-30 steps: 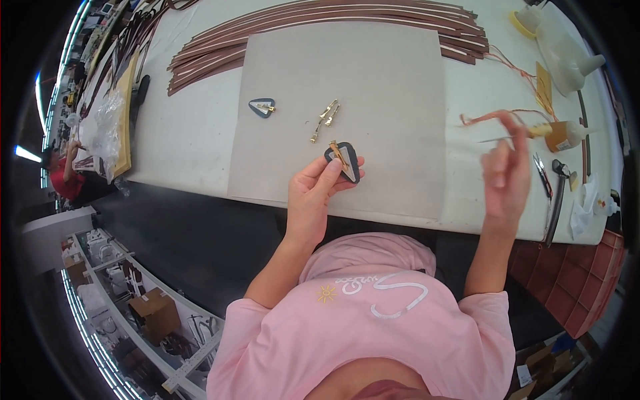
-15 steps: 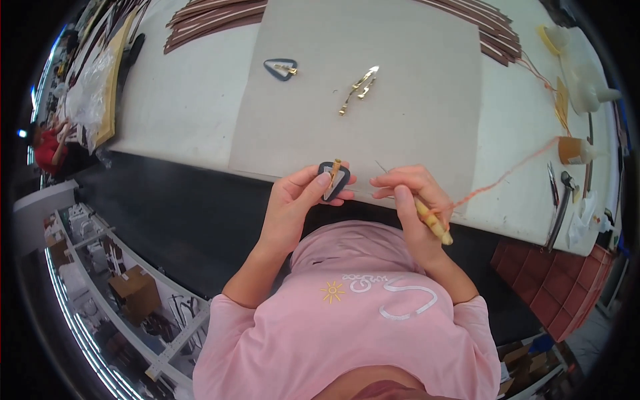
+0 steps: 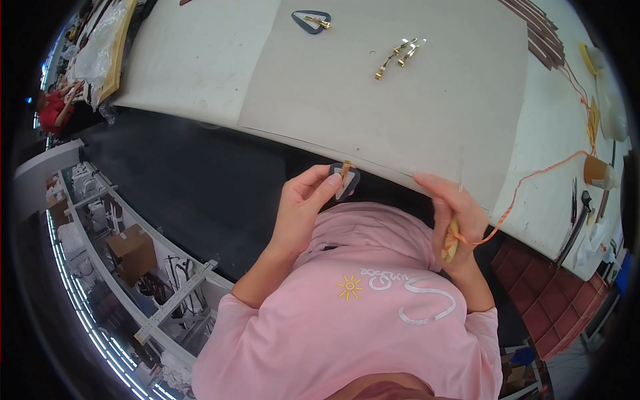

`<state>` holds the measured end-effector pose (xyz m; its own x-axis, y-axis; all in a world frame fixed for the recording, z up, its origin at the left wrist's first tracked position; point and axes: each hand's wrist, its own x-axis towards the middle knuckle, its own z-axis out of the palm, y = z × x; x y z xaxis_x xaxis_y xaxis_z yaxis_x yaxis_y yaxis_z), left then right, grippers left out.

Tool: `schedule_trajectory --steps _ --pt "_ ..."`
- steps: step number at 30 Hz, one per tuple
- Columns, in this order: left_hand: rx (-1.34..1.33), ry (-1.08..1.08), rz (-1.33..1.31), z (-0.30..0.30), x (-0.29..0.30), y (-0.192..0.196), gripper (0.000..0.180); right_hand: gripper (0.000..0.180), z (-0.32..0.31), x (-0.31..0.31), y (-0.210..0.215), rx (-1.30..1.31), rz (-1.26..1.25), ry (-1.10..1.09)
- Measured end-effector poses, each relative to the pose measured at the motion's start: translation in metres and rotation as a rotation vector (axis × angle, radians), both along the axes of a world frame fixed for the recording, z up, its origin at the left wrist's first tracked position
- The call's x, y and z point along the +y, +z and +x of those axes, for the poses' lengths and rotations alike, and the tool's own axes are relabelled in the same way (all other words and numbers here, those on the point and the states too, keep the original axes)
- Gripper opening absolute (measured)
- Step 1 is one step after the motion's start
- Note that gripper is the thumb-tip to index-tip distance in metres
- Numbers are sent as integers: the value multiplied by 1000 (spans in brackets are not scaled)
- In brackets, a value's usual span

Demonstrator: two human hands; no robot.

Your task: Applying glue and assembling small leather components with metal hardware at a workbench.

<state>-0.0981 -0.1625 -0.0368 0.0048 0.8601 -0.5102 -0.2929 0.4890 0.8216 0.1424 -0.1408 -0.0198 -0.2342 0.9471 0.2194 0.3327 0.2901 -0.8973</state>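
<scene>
My left hand (image 3: 308, 200) pinches a dark grey, rounded triangular piece (image 3: 345, 187) between thumb and fingers. A narrow gold metal clasp (image 3: 346, 169) lies along its pale centre and reaches past its upper edge. Near the front edge of the table, my right hand (image 3: 459, 208) is closed round a yellowish wooden tool handle (image 3: 452, 243); the tool's needle tip is hidden. Orange thread (image 3: 527, 184) runs from this handle to a spool (image 3: 600, 173). Farther back lie a similar triangular piece (image 3: 305, 23) with a clasp on it and loose gold clasps (image 3: 399, 57).
A grey sheet (image 3: 320, 100) covers part of the white table (image 3: 193, 73). Brown strips (image 3: 541, 33) lie at the far right. Hand tools (image 3: 575, 220) lie by the right edge. A red padded seat (image 3: 543, 293) stands below, and a person in red (image 3: 52, 113) is far left.
My right hand has moved right and turned, apart from the piece, and the needle tip no longer shows. My left hand keeps hold of the piece. The whole view has shifted.
</scene>
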Motion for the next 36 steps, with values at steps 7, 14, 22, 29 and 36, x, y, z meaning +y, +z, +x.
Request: schedule_trajectory --steps 7,14,22,29,36 --pt "23 86 114 -26 17 11 20 41 8 13 2 -598 190 12" --pt "83 104 193 -31 20 20 21 42 6 6 -1 -622 248 3" --pt "73 313 269 -56 36 14 21 29 -58 27 13 -384 57 424" --pt "81 289 303 -73 31 24 21 39 -52 38 7 -240 186 242" --pt "167 29 161 -44 23 19 21 28 24 35 18 -41 -10 -191"
